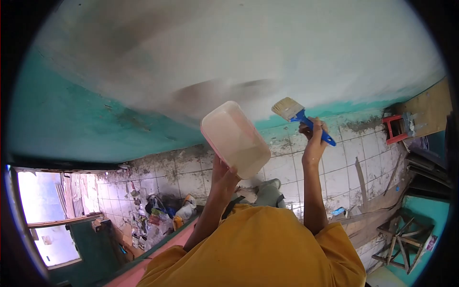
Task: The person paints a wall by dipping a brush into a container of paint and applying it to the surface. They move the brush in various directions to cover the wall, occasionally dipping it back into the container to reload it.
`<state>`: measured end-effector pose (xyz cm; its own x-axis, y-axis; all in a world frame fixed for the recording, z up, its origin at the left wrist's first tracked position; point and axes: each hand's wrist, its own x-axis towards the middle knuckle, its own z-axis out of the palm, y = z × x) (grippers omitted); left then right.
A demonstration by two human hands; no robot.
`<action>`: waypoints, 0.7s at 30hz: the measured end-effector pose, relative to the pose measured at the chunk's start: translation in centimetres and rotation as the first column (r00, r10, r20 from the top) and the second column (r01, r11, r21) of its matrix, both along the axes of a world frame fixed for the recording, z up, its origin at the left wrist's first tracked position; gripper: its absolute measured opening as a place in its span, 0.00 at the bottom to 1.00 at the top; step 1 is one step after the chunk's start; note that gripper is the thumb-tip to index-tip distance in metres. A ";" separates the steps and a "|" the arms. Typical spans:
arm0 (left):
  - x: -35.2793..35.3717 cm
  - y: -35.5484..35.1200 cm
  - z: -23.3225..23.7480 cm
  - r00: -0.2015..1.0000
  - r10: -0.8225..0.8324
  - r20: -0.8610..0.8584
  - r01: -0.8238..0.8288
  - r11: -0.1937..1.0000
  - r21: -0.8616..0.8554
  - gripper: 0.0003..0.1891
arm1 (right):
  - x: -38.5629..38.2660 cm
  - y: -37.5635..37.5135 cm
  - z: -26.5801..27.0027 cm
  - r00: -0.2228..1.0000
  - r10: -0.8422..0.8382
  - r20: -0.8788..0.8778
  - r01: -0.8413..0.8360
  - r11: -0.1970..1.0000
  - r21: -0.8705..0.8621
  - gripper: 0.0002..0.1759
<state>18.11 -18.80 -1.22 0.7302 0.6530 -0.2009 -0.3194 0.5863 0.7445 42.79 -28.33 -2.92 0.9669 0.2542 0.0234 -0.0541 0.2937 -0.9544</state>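
Note:
My left hand (pixel 224 174) grips a pale plastic container (pixel 236 141) by its lower end, with its open side tilted toward me. A whitish coating shows inside it. In my right hand (pixel 314 136) is a paintbrush (pixel 300 115) with a blue handle and wide, pale bristles pointing up and left. My fingers wrap around the handle. Brush and container are apart, side by side in front of the wall (pixel 287 52). That wall is whitish above, with grey-brown smudges, and turquoise along its lower part.
White floor tiles (pixel 287 179), stained, lie below. Bags and clutter (pixel 162 215) are heaped at the left, near a bright doorway (pixel 45 201). A red stool (pixel 394 129) and a wooden board (pixel 430 105) stand at the right. Below them is a wooden frame (pixel 404 244).

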 end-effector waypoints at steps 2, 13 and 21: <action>-2.6 2.2 -0.7 1.000 -0.006 -0.022 0.005 1.000 -0.013 0.40 | -2.8 2.5 -1.3 0.995 0.083 -0.047 -0.082 0.996 0.033 0.17; -15.8 15.4 -1.4 0.988 -0.067 -0.138 0.076 0.995 0.058 0.47 | -13.3 20.6 -11.5 0.968 -0.008 -0.251 0.072 0.967 0.246 0.26; -21.0 18.7 -0.8 0.982 -0.035 -0.186 0.057 0.991 0.117 0.44 | -15.7 23.9 -20.4 0.940 -0.173 -0.295 0.187 0.982 0.018 0.23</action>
